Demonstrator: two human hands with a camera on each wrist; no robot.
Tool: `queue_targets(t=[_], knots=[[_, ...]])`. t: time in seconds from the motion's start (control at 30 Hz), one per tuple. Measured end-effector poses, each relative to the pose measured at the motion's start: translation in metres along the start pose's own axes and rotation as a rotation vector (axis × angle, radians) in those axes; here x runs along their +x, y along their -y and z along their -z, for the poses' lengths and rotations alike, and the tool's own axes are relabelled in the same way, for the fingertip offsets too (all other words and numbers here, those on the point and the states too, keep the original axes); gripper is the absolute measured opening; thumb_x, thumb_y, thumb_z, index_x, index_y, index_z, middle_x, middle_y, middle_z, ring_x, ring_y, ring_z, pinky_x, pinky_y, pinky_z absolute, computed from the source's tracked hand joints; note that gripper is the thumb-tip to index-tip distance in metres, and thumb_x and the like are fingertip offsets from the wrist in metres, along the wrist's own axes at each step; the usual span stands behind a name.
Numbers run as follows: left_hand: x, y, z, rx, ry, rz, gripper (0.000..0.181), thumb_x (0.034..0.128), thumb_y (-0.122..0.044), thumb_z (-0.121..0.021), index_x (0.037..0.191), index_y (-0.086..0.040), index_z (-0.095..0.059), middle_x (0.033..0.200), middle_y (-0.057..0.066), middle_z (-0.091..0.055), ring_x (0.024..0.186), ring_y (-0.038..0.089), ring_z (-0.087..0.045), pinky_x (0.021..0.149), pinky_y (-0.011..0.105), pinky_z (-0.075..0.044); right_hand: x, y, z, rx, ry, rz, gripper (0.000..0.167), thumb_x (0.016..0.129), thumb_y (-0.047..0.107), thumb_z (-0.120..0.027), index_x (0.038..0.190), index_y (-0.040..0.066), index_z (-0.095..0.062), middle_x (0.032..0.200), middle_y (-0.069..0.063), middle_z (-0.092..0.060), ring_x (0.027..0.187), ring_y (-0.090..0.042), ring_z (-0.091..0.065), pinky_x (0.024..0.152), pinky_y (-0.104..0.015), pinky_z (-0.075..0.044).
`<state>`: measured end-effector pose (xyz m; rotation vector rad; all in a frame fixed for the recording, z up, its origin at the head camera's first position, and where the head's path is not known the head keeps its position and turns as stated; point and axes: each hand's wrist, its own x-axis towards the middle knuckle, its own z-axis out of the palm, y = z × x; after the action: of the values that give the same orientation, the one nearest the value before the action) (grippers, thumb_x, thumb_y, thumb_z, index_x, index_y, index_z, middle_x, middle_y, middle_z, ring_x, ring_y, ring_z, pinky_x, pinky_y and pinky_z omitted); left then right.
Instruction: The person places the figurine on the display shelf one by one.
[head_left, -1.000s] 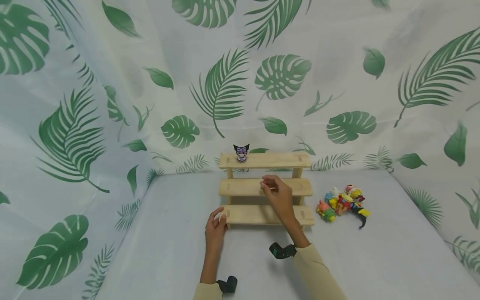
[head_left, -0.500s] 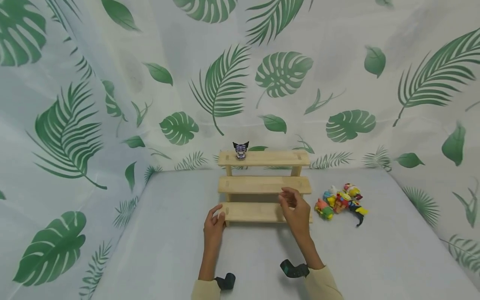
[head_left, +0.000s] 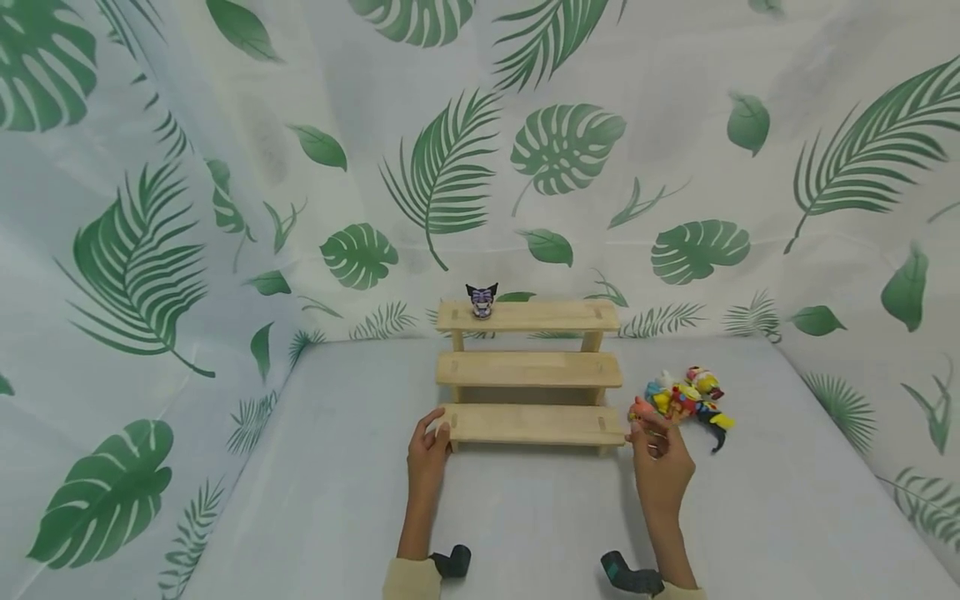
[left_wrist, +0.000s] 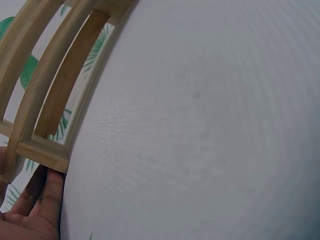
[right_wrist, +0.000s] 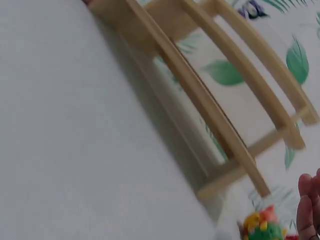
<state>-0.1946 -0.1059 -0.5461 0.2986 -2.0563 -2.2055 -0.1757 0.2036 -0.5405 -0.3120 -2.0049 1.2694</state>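
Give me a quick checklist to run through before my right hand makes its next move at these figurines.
1. Left hand holding the wooden stand: ok, at the left end of the lowest shelf.
2. Purple-and-black figurine upright on the top shelf: ok.
3. Right hand near the pink-and-green figurine: ok.
4. Fingers around that figurine: not ok; the right wrist view shows a gap.
5. Other figurines spread apart: not ok, they lie bunched together.
6. Firmness of the left hold: cannot tell.
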Motion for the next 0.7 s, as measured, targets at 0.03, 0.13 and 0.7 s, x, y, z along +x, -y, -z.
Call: queue_targets(t=[0.03, 0.13, 0.7], knots=[[0.001, 0.003, 0.000, 0.001, 0.000, -0.002, 0.035, 0.0993, -0.013, -0.057, 0.133, -0.006, -0.055, 0.113, 0.024, -0.068, 0.093, 0.018, -0.063, 0.078, 0.032, -0.054, 0.001, -0.004, 0.005, -0.010, -0.022, -0.016, 0.024, 0.090, 0.004, -0.067, 0.112, -0.005, -0.065, 0.097, -0.017, -0.069, 0.069, 0.017, -0.054, 0.060, -0.002, -0.042], [0.006, 0.013, 0.000, 0.009, -0.009, -0.003, 0.035, 0.0997, -0.015, -0.056, 0.134, -0.009, -0.055, 0.113, 0.023, -0.068, 0.093, 0.017, -0.063, 0.078, 0.030, -0.053, 0.006, -0.016, 0.018, -0.044, -0.083, -0.082, 0.024, 0.092, 0.005, -0.065, 0.113, -0.004, -0.064, 0.099, -0.014, -0.067, 0.067, 0.016, -0.052, 0.059, -0.001, -0.041], [0.008, 0.019, 0.000, 0.025, -0.014, 0.020, 0.036, 0.1003, -0.019, -0.056, 0.136, -0.014, -0.055, 0.110, 0.018, -0.069, 0.092, 0.015, -0.062, 0.078, 0.026, -0.052, 0.043, -0.066, 0.072, -0.048, -0.060, -0.701, 0.051, 0.102, 0.031, -0.044, 0.149, 0.019, -0.031, 0.143, -0.007, -0.037, 0.063, 0.016, -0.051, 0.060, -0.005, -0.047]])
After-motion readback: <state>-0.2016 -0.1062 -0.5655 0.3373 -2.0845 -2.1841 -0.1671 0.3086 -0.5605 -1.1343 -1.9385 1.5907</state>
